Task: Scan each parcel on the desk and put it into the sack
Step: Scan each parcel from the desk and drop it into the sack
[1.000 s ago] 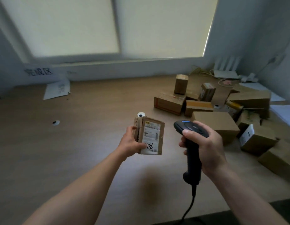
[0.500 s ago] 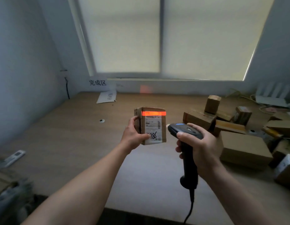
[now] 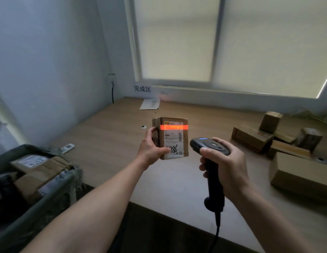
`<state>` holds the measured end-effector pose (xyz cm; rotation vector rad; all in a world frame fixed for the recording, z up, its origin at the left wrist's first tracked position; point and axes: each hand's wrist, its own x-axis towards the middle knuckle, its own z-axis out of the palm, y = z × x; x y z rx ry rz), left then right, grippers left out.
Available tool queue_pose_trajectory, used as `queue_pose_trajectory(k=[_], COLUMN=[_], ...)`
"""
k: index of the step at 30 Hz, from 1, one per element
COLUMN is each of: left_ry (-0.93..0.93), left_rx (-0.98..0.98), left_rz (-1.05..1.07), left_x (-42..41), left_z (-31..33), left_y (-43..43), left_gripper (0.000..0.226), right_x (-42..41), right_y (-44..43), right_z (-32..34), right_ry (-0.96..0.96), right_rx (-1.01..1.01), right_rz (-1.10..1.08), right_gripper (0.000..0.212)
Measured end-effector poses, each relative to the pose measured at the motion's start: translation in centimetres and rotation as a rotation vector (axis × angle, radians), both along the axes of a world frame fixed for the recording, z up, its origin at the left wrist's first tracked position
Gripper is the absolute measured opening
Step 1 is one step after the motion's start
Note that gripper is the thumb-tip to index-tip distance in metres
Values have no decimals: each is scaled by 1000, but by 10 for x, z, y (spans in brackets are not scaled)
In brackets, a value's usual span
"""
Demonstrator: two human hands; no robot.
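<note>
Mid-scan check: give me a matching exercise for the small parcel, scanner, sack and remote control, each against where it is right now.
Things:
1. small parcel
2. scanner
3. sack
4. remote control

Places:
A. gripped in the right hand
B. lying on the desk, near the sack
C. held up in the left hand, red scan line across it
D. left of the desk, open, parcels inside

Pairs: 1-C, 2-A, 3-D, 4-B
</note>
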<state>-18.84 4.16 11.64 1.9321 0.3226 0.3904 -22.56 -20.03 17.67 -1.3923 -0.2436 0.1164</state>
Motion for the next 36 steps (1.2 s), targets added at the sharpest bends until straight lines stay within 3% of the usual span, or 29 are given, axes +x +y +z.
queue_pose_trajectory(k=[10, 25, 36], left_ry=[-34, -82, -106], left_rx=[-14, 14, 3], left_rz=[60, 153, 222], left_x=[-50, -133, -190], left_z=[1, 8, 15], left_y=[76, 258, 346], left_gripper=[89, 84, 73], right_x=[-37, -108, -145], right_y=[72, 255, 345], right_z=[10, 26, 28], right_ry=[-26, -90, -95], right_rx=[11, 2, -8], right_rz=[95, 169, 250], right_gripper=[46, 34, 50])
